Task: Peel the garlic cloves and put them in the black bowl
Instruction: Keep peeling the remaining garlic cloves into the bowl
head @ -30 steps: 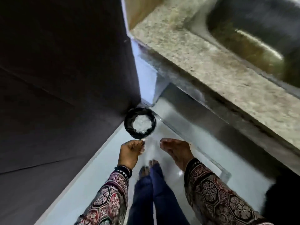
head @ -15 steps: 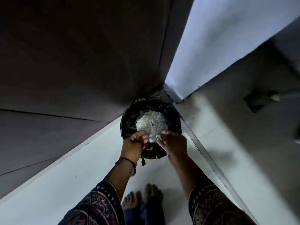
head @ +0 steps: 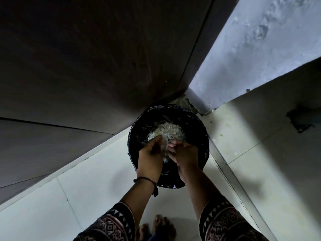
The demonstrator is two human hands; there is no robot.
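head view: left hand (head: 150,153) and right hand (head: 186,154), fingers curled, hold pale peelings (head: 165,151) between them over a black bin (head: 194,122) tucked against cabinet (head: 104,66) and wall (head: 251,49); floor (head: 86,171) bare on the near side.

Black bin (head: 195,121), white peels (head: 167,131), geometric-patterned sleeves (head: 111,225)

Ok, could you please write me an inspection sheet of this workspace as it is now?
Surface: pale tiled floor, partly in shadow.
Job's things: black container in the corner, with a heap of white papery scraps inside; no whole cloves visible.
Clutter: small debris behind the container.
Grippers: left hand and right hand close together over the container, white scraps between them; grip unclear.
Cables: nothing seen.
Surroundings: dark panel on the left, grey wall on the right, bare feet below.
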